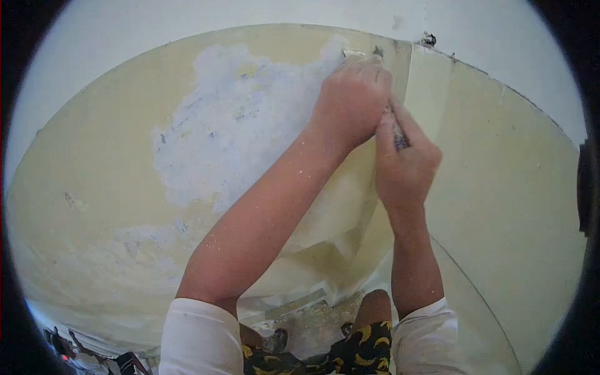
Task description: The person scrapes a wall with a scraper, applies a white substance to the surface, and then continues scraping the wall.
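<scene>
High on the yellowish wall (106, 131), both my hands grip what looks like a scraper (400, 139). My left hand (353, 94) is closed around its upper part, close to the wall. Its fingers hide most of the blade, and only pale edges show above the knuckles. Below it, my right hand (406, 165) is wrapped around the worn, stained handle. A large bare whitish patch (225, 137), with bits of yellow and bluish marks, spreads to the left of my hands. Pale specks dot my left forearm.
The wall meets a white ceiling (237, 11) above. A vertical corner strip (428, 81) runs right of my hands, with a small dark fitting (429, 40) at its top. Below is a debris-strewn floor (306, 325). Another person (87, 359) appears at lower left.
</scene>
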Action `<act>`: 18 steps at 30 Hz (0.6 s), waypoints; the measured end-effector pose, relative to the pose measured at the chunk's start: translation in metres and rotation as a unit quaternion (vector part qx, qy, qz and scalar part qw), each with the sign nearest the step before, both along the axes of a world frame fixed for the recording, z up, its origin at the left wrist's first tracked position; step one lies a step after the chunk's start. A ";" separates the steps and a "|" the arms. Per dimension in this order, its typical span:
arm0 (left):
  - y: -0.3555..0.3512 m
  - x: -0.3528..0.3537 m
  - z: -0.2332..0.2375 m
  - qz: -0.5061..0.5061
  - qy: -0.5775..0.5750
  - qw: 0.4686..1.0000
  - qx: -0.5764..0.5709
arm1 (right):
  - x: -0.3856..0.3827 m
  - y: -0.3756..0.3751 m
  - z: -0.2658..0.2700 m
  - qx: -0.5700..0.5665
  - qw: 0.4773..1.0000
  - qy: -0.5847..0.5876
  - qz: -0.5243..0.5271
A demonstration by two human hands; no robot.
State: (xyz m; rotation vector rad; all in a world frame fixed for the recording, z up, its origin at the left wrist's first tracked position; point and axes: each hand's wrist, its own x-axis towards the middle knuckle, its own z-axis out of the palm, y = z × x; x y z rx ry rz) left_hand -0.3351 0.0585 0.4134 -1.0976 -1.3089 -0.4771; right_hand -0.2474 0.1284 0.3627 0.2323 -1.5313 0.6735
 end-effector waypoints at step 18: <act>-0.001 -0.001 -0.007 0.014 -0.019 0.999 -0.041 | -0.001 -0.004 -0.011 -0.032 0.999 -0.023 -0.003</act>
